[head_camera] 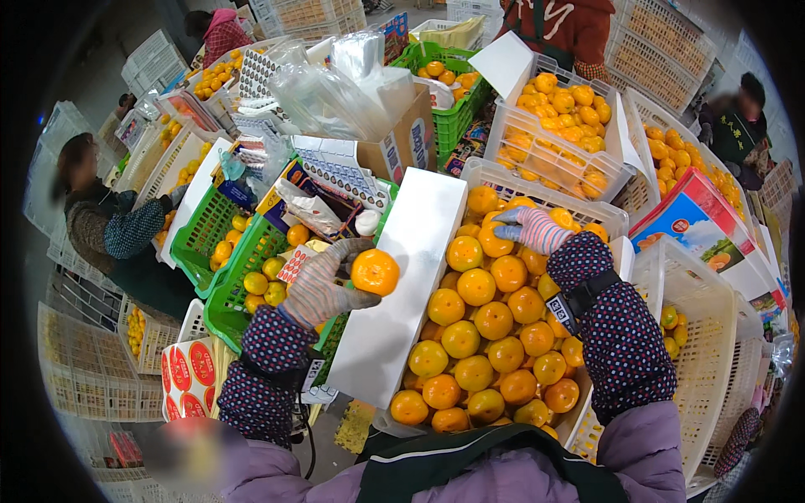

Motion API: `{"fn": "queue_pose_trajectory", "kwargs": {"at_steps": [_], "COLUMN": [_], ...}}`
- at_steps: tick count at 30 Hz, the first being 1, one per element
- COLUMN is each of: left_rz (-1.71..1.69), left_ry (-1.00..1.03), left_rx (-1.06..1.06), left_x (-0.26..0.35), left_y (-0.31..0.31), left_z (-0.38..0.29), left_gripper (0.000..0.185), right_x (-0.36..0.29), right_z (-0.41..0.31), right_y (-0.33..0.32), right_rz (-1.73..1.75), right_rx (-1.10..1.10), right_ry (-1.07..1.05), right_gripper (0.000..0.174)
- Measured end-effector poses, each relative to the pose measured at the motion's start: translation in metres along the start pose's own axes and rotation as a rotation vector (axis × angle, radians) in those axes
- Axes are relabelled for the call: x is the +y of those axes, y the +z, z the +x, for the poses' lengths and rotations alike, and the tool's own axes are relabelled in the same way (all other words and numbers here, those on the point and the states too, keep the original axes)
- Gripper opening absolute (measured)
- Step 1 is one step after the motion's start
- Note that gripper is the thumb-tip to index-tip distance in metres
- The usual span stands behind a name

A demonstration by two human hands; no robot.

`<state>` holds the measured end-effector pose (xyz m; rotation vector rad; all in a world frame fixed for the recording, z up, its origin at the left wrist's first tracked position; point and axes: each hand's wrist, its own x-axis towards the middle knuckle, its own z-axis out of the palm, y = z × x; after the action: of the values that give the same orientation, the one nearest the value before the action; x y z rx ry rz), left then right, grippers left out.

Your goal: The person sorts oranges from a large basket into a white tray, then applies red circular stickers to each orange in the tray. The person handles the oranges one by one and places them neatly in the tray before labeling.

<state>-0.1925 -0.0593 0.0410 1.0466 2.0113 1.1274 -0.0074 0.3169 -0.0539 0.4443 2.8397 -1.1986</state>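
A striped knit glove covers my left hand (327, 280), whose fingers hold one orange mandarin (375, 272) over a long white cardboard strip (402, 276). My right hand (531, 229), in a similar glove, rests at the far part of a box filled with mandarins (494, 320). Its fingers are around a mandarin (493, 239) there; whether the grip is firm, I cannot tell. Left of the strip, below my left hand, a green plastic crate (236, 308) holds several mandarins, sheets of stickers and packaging.
A cardboard carton (402, 138) of clear plastic bags stands beyond the green crate. A clear crate of mandarins (553, 144) lies past the box. White plastic crates (685, 358) stand at my right. Co-workers are at the left (113, 220), the far side (560, 31) and the right (736, 132).
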Motion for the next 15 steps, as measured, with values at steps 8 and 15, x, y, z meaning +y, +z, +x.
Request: {"fn": "queue_pose_trajectory", "kwargs": {"at_steps": [8,15], "left_rz": [-0.056,0.033], "left_ry": [0.118,0.234], "left_rx": [-0.035,-0.001], "left_x": [0.011,0.014], "left_y": [0.052,0.092], "left_z": [0.028,0.017], "left_gripper": [0.086,0.090], "right_x": [-0.089,-0.122], "right_z": [-0.035,-0.069], "right_y": [0.018,0.045], "right_rz": [-0.322,0.403], "right_rx": [0.324,0.187], "right_ry": [-0.191,-0.163], "right_gripper": [0.044,0.056]}}
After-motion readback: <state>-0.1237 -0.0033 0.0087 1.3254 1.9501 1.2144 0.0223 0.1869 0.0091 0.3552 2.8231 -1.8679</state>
